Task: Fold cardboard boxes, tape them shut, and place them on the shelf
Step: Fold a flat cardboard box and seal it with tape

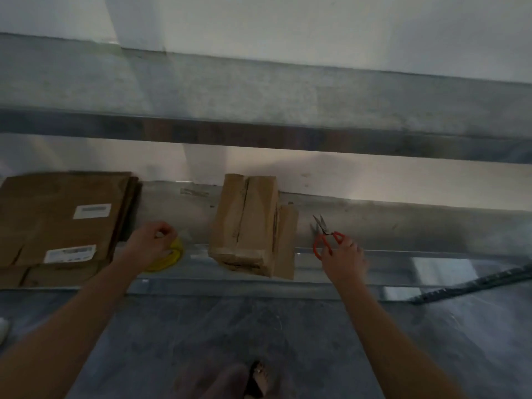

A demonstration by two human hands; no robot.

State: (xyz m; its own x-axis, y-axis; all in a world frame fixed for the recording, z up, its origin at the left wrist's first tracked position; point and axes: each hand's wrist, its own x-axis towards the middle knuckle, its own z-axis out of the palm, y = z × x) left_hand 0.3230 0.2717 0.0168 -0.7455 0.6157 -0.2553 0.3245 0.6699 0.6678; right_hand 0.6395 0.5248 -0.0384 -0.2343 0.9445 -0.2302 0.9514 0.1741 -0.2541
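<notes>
A folded brown cardboard box [249, 226] stands on the lower metal shelf [403, 226], near its front edge, with one flap hanging open on its right side. To its left, my left hand [152, 243] grips a yellow roll of clear tape [169, 259] resting on the shelf. On the box's right, my right hand [342, 254] holds red-handled scissors [325, 236] by the handles, blades pointing up and away from me. Neither hand touches the box.
A stack of flat cardboard boxes [63, 223] with white labels lies at the shelf's left end. An upper metal shelf [259, 93] runs above. A dark perforated metal strip [475, 283] lies on the grey floor at right. My foot [259, 378] shows below.
</notes>
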